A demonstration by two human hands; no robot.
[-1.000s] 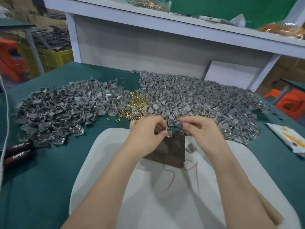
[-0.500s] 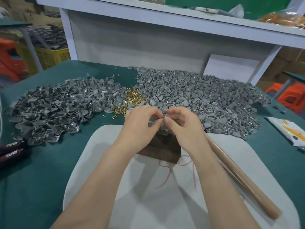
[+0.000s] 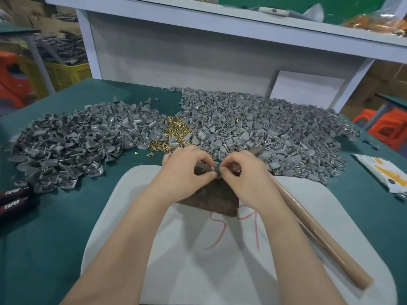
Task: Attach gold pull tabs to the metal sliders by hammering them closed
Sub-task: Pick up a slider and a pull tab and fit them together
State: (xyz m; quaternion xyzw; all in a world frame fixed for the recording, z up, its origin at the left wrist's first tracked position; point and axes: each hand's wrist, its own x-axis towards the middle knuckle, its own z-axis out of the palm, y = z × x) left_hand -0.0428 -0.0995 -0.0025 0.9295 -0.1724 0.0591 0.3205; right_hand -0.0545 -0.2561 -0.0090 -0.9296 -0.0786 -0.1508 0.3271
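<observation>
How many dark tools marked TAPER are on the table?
2. Both lie side by side at the left edge of the green table: the farther tool beside the grey heap, the nearer tool just in front of it. Both run off frame; more may lie beyond.

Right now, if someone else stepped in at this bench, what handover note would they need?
Left hand and right hand: both pinch one small slider over the brown block on the white board.
Hammer: its handle runs under the right wrist; I cannot tell whether it is gripped.
Gold tabs: a heap between two grey slider piles, left pile and right pile.
Done: the right pile shows gold glints, so these are probably finished pieces.
To do: fit the tab, hammer it closed, then work through the left pile.
</observation>
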